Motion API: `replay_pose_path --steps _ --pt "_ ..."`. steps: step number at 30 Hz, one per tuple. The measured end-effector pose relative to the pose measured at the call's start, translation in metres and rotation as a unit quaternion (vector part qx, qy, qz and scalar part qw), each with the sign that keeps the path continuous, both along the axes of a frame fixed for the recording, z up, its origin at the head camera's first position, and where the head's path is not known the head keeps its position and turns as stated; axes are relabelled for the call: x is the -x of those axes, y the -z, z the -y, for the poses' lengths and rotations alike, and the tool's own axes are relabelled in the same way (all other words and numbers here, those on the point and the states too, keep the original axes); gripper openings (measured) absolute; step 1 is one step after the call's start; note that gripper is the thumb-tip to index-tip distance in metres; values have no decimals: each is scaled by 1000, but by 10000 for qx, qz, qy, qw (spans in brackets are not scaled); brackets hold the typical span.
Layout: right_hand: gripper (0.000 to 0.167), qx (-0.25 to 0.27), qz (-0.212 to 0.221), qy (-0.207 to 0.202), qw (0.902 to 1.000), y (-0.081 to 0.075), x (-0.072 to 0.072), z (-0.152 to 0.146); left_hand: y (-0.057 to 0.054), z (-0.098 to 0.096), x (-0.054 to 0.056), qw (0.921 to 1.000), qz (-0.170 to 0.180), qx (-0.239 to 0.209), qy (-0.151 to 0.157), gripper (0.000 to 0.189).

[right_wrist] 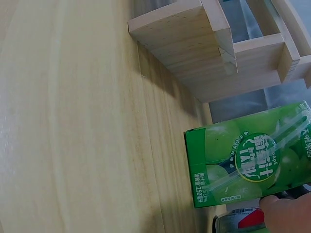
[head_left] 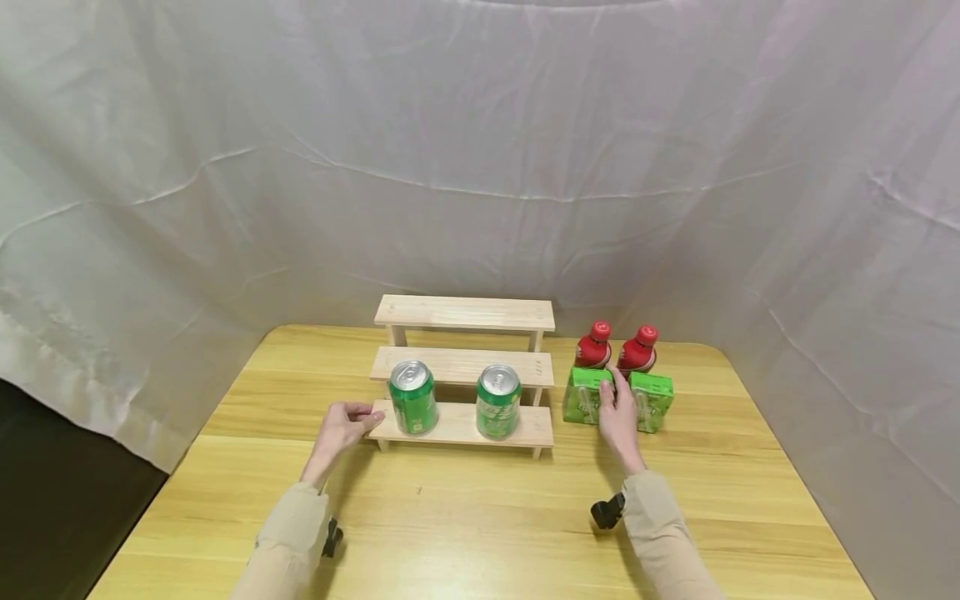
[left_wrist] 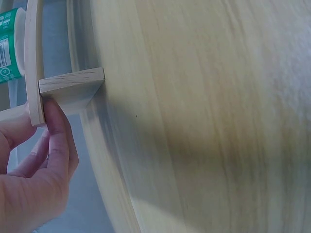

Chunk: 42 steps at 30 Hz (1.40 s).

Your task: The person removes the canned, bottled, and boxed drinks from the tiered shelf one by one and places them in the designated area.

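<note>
My left hand (head_left: 342, 433) pinches the left end of the bottom step of a three-tier wooden stand (head_left: 457, 425), thumb on top and fingers underneath. Two green drink cans, one left (head_left: 414, 398) and one right (head_left: 498, 402), stand upright on that step. To the right of the stand, my right hand (head_left: 621, 421) grips the right edge of a green grape juice carton (right_wrist: 248, 155), its thumb against the front side and the fingers partly hidden. A second green carton (head_left: 651, 402) stands just right of that hand.
Behind the cartons stand two red-capped bottles, one left (head_left: 594, 346) and one right (head_left: 639, 350). The wooden table (head_left: 465, 525) ends at a pale grey curtain (head_left: 480, 167) at the back and sides.
</note>
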State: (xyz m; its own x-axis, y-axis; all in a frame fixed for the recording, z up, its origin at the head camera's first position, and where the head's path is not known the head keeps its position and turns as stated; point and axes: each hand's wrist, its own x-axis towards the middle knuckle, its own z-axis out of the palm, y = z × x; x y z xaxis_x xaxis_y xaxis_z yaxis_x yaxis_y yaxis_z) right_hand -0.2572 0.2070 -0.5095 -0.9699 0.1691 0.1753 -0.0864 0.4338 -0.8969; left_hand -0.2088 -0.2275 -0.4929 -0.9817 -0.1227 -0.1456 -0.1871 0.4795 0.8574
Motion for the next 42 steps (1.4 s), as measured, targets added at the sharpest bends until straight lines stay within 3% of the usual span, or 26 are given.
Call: replay_pose_path --steps 7,15,32,42 --pt "51 32 -49 -45 10000 -2 -2 -1 0 0 0 10000 22 -27 -7 43" --pt "62 320 -66 -297 9990 -12 -13 4 0 0 0 10000 -3 28 -31 42" --pt "66 140 -878 -664 9938 -34 -33 35 -1 -1 0 10000 17 -39 -17 41" --pt "76 100 -627 -1179 9910 -46 -49 65 0 -1 0 10000 -5 -18 -41 41"
